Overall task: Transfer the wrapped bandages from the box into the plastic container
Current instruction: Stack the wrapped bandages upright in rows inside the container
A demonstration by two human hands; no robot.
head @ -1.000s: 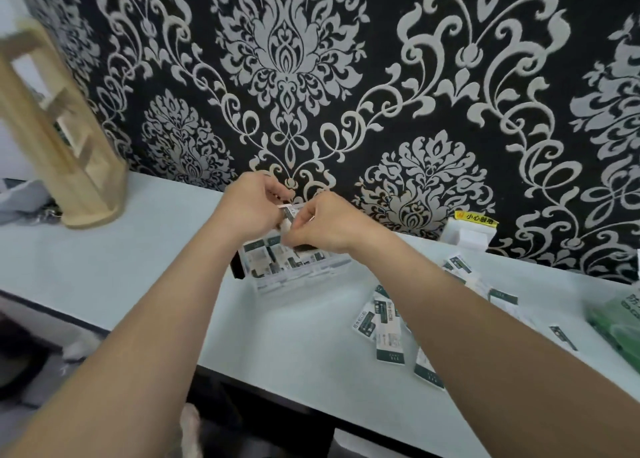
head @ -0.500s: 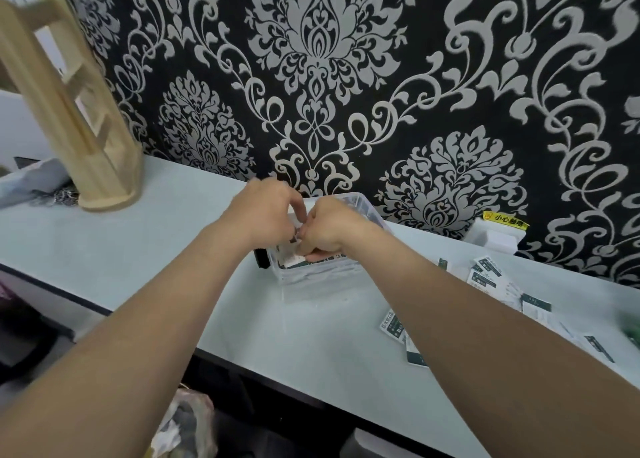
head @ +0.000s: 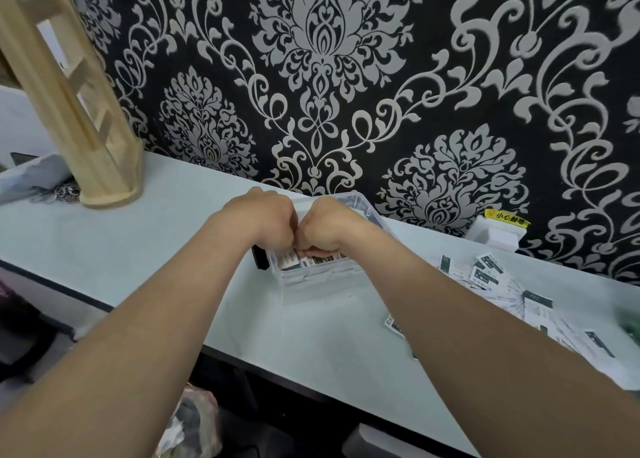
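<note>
A clear plastic container (head: 313, 277) stands on the pale counter by the wall, with white-and-dark-green wrapped bandages (head: 294, 260) showing through its front wall. My left hand (head: 263, 215) and my right hand (head: 329, 223) are side by side over its opening, knuckles touching, fingers curled down inside onto the bandages. The fingertips are hidden by the hands themselves. More wrapped bandages (head: 491, 274) lie scattered on the counter to the right. A green object (head: 632, 324), perhaps the box, is cut off at the right edge.
A wooden rack (head: 79, 111) stands at the back left of the counter (head: 138, 236). A small white block with a yellow label (head: 498, 229) sits against the patterned wall. A dark object (head: 259, 258) lies left of the container. The counter's front edge runs diagonally below my forearms.
Both hands have sunk from above the container into its opening, carrying the bandages down. The view has swung left and closer, so the loose bandages sit further right.
</note>
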